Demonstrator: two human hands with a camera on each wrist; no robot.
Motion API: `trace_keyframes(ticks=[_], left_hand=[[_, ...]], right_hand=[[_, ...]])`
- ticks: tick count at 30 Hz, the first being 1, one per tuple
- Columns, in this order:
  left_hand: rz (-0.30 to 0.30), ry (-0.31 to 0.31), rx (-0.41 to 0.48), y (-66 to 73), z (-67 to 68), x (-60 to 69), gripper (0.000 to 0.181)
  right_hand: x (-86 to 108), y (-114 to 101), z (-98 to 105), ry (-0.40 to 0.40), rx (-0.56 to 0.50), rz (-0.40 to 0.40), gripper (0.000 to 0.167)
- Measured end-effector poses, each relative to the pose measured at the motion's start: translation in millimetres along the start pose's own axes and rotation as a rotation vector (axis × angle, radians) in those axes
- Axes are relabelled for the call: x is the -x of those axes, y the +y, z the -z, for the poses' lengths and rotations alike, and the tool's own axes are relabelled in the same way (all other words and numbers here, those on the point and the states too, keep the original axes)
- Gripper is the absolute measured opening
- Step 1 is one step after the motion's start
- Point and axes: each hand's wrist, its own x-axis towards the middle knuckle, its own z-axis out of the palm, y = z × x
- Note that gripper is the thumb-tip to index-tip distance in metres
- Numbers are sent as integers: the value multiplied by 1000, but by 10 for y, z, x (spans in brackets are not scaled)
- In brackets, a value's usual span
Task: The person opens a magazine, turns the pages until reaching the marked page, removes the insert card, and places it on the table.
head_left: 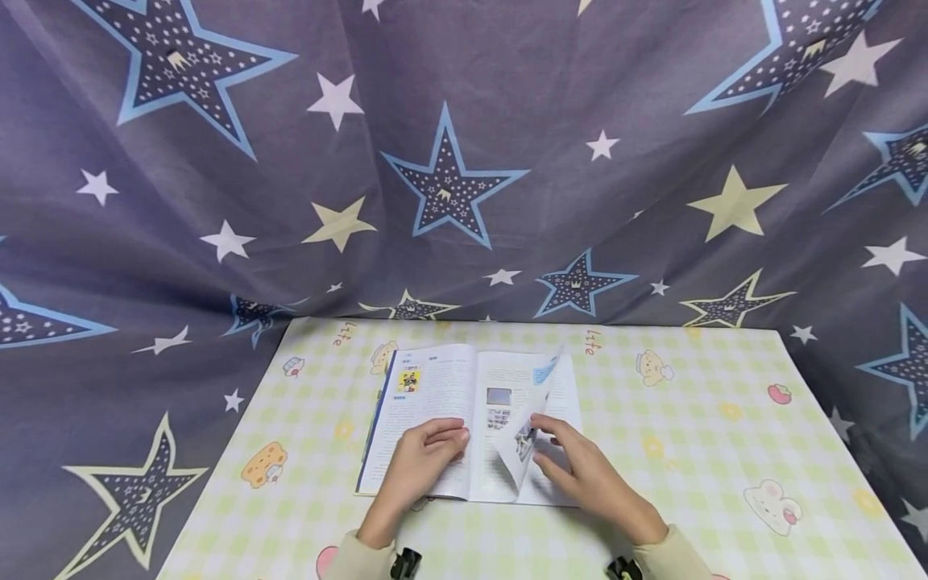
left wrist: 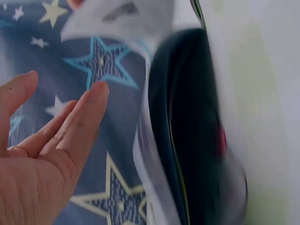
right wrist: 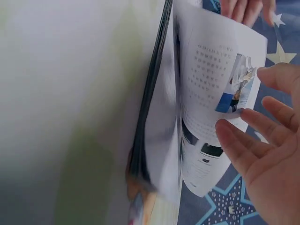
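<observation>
An open book [head_left: 442,387] with printed text and pictures lies on the table. One page [head_left: 516,439] stands lifted and bent over the right half. My right hand [head_left: 576,463] is beside this page, its fingertips touching it. In the right wrist view, the fingers of the right hand [right wrist: 267,136] are spread against the lifted page [right wrist: 211,70], which carries text and a photo. Over the lower part of the left page is my left hand [head_left: 428,459], its fingers loosely bent. The left wrist view shows the left hand [left wrist: 51,136] holding nothing, beside the book's edge [left wrist: 159,117].
A tablecloth [head_left: 696,427] with green checks and cartoon animals covers the table. Behind the table and at its sides hangs a dark curtain [head_left: 551,72] with stars. Both wrists carry small black devices [head_left: 406,562].
</observation>
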Motion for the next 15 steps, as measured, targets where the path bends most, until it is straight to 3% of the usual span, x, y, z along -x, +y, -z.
trace_keyframes(ticks=[3, 7, 15], left_hand=[[11, -66, 80, 30, -117, -14, 47], [6, -112, 101, 40, -214, -19, 42], [-12, -68, 36, -14, -210, 7, 27]], right_hand=[[-27, -29, -37, -26, -15, 24, 46], [-47, -65, -69, -59, -6, 12, 42], [-64, -114, -85, -112, -9, -15, 42]])
